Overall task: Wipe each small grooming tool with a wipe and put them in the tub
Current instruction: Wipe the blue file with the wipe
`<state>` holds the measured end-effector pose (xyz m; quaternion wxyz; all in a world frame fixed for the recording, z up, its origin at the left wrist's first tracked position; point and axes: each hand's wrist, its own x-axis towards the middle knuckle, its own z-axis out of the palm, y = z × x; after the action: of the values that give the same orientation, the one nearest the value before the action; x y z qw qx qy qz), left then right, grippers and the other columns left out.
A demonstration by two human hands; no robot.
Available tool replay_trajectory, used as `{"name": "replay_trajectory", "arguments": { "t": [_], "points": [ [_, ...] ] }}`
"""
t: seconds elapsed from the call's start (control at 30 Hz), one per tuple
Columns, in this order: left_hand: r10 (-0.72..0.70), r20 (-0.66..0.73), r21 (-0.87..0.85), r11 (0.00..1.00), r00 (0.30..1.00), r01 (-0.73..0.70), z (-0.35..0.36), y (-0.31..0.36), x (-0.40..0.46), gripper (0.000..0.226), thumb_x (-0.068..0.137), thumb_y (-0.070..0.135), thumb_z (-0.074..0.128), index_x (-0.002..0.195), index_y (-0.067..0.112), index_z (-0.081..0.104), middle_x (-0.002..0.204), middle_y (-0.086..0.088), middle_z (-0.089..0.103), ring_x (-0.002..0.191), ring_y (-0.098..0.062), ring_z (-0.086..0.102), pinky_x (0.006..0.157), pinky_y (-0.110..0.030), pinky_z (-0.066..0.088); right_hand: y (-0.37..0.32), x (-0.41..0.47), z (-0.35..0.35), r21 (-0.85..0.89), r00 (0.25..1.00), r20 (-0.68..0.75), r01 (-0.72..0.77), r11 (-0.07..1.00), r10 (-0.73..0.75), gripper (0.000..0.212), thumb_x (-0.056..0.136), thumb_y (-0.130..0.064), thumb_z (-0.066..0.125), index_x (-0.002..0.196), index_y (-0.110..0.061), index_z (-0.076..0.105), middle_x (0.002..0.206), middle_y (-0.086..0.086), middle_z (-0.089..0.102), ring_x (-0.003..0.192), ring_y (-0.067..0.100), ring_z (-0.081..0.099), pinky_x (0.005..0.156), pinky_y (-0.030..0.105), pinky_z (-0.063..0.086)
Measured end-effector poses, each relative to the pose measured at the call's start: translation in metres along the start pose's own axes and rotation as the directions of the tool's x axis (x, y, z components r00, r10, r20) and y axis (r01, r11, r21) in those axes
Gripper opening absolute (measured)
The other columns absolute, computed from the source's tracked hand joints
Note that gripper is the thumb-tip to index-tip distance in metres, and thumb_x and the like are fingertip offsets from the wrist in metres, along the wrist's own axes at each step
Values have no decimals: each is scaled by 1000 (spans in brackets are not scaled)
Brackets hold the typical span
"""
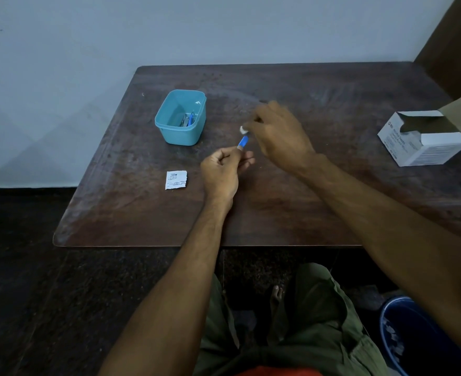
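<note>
wiping a blue-handled tool above the tabletop

the left hand (222, 169) is curled into a loose fist, its fingers pinching the lower end of a small blue-handled tool (243, 142). the tool is slim and stick-like, its long axis tilted up and away from the person, leaning a little to the right; the blue part looks smooth, like plastic. its far tip meets a small white wipe (243, 129), a soft crumpled wad pinched in the fingers of the right hand (278, 134), which hangs over it from the right with the knuckles up. both hands are held just above the middle of the tabletop (332, 202), dark brown wood with a worn, streaky grain and rounded corners.

to the left of the hands stands the tub (169, 131), a teal plastic box with rounded corners and a thick rim, open at the top. inside it lie a few small tools (187, 120), metal and blue, too small to tell apart. near the left hand, closer to the front edge, lies a torn white sachet (176, 180), flat, with jagged edges and fine print. at the far right sits an open cardboard box (425, 139), white and grey. a blue bucket (414, 337) stands on the floor at the lower right.
</note>
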<state>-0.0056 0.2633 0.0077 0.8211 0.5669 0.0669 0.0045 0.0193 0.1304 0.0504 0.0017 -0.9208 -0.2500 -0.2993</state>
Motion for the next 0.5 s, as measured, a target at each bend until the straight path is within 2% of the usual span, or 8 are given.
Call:
{"name": "replay_trajectory", "arguments": {
  "t": [0.07, 0.1, 0.17, 0.23, 0.33, 0.5],
  "points": [
    [11, -6, 9, 1000, 1000, -11, 0, -1, 1, 11, 92, 4, 59, 83, 3, 64, 70, -7, 72, 63, -16, 70, 62, -20, 56, -3, -4, 1, -23, 994, 49, 99, 995, -98, 16, 71, -5, 66, 85, -8, 72, 82, 10, 58, 77, 32, 56, 60, 33, 37],
    [13, -4, 16, 1000, 1000, -13, 0, -1, 0, 10, 92, 4, 59, 84, 3, 64, 71, -7, 72, 64, -16, 71, 62, -20, 56, -1, -5, 2, -30, 996, 48, 83, 996, -81, 16, 72, -6, 66, 86, -9, 72, 82, 10, 58, 77, 32, 56, 61, 33, 37],
    [9, -1, 23, 1000, 1000, -9, -1, 0, -1, 8, 92, 5, 59, 87, 3, 64, 73, -9, 73, 66, -18, 71, 63, -20, 57, 10, -3, 5, -4, 999, -5, -52, 999, 52, 18, 74, -5, 65, 90, -9, 74, 81, 11, 60, 76, 34, 57, 61, 33, 40],
    [4, -2, 22, 1000, 1000, -4, -1, 1, -2, 8, 92, 6, 59, 88, 2, 64, 75, -10, 73, 67, -19, 72, 65, -21, 58, 21, 0, 6, 75, 971, -53, -228, 971, 232, 21, 79, 0, 62, 95, -5, 74, 83, 15, 62, 77, 38, 56, 62, 38, 45],
    [-7, -10, 5, 1000, 1000, 7, 0, 2, -2, 9, 93, 7, 59, 87, 3, 65, 73, -10, 73, 66, -19, 72, 65, -21, 58, 26, 4, 6, 145, 914, -15, -398, 906, 404, 22, 87, 0, 57, 102, -2, 73, 90, 18, 62, 85, 38, 55, 67, 37, 43],
    [-18, -7, -34, 999, 1000, 18, -1, 2, -1, 11, 93, 7, 59, 85, 4, 65, 69, -7, 73, 63, -17, 71, 60, -18, 55, 4, 2, 9, 241, 931, -9, -352, 904, 365, 26, 88, -10, 53, 102, -8, 74, 91, 13, 66, 86, 36, 59, 70, 42, 49]
  ]
}}
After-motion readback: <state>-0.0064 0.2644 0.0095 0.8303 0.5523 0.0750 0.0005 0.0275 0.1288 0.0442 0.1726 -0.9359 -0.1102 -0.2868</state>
